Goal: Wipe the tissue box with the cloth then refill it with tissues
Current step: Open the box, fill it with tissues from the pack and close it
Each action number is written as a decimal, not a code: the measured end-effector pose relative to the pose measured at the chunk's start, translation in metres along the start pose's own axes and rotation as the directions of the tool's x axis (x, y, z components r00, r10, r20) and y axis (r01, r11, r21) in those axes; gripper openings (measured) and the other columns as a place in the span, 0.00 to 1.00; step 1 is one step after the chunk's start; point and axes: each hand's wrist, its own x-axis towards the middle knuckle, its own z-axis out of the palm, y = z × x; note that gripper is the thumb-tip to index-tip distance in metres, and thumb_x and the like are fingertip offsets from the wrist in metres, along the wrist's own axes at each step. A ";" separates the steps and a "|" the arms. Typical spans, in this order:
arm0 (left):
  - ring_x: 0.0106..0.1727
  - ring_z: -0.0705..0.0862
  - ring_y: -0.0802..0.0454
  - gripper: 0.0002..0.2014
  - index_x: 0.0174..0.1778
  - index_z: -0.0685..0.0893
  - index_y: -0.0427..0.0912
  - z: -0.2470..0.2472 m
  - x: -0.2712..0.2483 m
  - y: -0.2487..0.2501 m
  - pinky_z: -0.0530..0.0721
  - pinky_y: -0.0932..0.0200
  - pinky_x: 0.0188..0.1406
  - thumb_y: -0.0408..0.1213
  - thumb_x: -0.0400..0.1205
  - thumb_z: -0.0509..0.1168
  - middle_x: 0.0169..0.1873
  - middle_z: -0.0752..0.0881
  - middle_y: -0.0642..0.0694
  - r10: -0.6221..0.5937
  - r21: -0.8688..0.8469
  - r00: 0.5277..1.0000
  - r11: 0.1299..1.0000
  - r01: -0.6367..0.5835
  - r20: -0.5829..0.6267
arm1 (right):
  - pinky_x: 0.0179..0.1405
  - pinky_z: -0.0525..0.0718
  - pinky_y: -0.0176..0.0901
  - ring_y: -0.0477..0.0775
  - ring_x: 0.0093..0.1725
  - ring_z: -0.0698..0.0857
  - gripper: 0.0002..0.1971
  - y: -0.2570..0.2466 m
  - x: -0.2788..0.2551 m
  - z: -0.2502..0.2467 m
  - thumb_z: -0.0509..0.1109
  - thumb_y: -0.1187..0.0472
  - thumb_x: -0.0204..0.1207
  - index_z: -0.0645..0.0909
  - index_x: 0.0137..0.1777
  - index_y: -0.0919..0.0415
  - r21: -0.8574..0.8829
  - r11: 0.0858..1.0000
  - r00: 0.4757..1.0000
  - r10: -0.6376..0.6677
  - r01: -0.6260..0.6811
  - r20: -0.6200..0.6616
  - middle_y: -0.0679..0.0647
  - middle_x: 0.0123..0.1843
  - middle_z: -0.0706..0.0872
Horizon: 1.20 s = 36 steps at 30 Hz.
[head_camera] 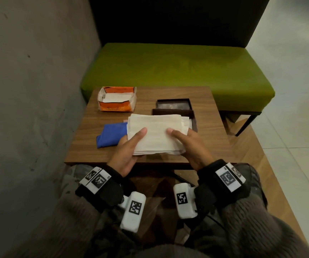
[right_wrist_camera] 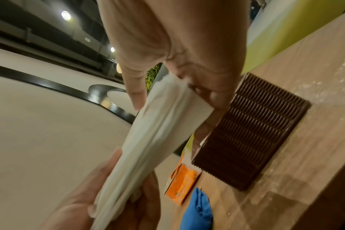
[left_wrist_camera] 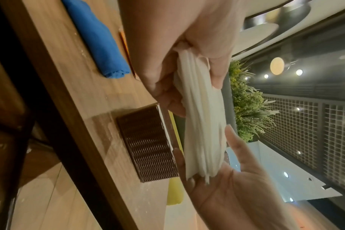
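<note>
Both hands hold a thick stack of white tissues (head_camera: 155, 135) flat above the wooden table (head_camera: 202, 146). My left hand (head_camera: 131, 140) grips its left edge, thumb on top and fingers underneath. My right hand (head_camera: 181, 136) grips the right edge the same way. Behind the stack stands the dark brown ribbed tissue box (head_camera: 193, 118), open-topped with some white inside and partly hidden by the tissues. Its other dark half (head_camera: 174, 104) lies open just beyond. The blue cloth (head_camera: 110, 135) lies crumpled on the table to the left. In the wrist views the stack (left_wrist_camera: 201, 118) (right_wrist_camera: 158, 140) hangs above the box (left_wrist_camera: 148, 144) (right_wrist_camera: 250, 132).
An opened orange and white tissue pack (head_camera: 117, 98) sits at the table's far left corner. A green bench (head_camera: 177, 67) runs behind the table, and a grey wall (head_camera: 34, 90) closes the left side. White tiled floor (head_camera: 289, 108) lies to the right.
</note>
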 end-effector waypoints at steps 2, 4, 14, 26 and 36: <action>0.58 0.87 0.49 0.19 0.68 0.77 0.45 0.002 0.000 -0.002 0.86 0.52 0.55 0.39 0.80 0.65 0.59 0.87 0.44 0.018 0.066 1.000 0.998 -0.016 -0.019 | 0.51 0.89 0.47 0.50 0.55 0.88 0.10 -0.001 -0.001 0.003 0.70 0.55 0.80 0.79 0.60 0.51 -0.018 1.000 1.000 0.002 -0.002 -0.021 0.50 0.58 0.88; 0.59 0.86 0.49 0.16 0.64 0.79 0.46 0.006 0.001 -0.006 0.83 0.50 0.62 0.39 0.80 0.66 0.60 0.86 0.45 0.044 0.135 0.999 0.990 -0.041 -0.023 | 0.50 0.88 0.45 0.49 0.55 0.87 0.14 0.001 -0.002 0.007 0.68 0.53 0.81 0.77 0.65 0.52 -0.036 0.999 1.000 0.019 -0.020 -0.022 0.49 0.58 0.87; 0.57 0.82 0.52 0.18 0.72 0.71 0.46 0.017 0.029 -0.006 0.78 0.53 0.64 0.40 0.85 0.57 0.58 0.82 0.49 0.088 0.346 0.989 0.937 -0.042 -0.119 | 0.50 0.86 0.49 0.52 0.54 0.83 0.08 -0.015 0.015 -0.005 0.60 0.63 0.83 0.73 0.52 0.47 -0.180 0.984 0.993 -0.005 -0.016 -0.118 0.51 0.55 0.83; 0.51 0.85 0.50 0.11 0.58 0.82 0.39 0.020 0.105 0.017 0.82 0.59 0.49 0.35 0.80 0.66 0.50 0.87 0.45 0.370 0.790 0.927 0.547 -0.277 0.069 | 0.41 0.83 0.41 0.46 0.43 0.82 0.13 -0.031 0.067 -0.054 0.65 0.63 0.84 0.79 0.66 0.61 -0.688 0.720 0.945 -0.280 0.092 -0.167 0.46 0.44 0.82; 0.62 0.72 0.43 0.14 0.53 0.81 0.42 0.017 0.124 0.007 0.71 0.46 0.59 0.48 0.80 0.64 0.50 0.82 0.45 0.328 0.976 0.919 -0.096 -0.197 0.218 | 0.79 0.59 0.68 0.66 0.72 0.72 0.30 -0.013 0.085 -0.060 0.68 0.56 0.79 0.63 0.80 0.59 -0.993 0.106 0.956 -0.280 -0.053 -0.081 0.62 0.69 0.78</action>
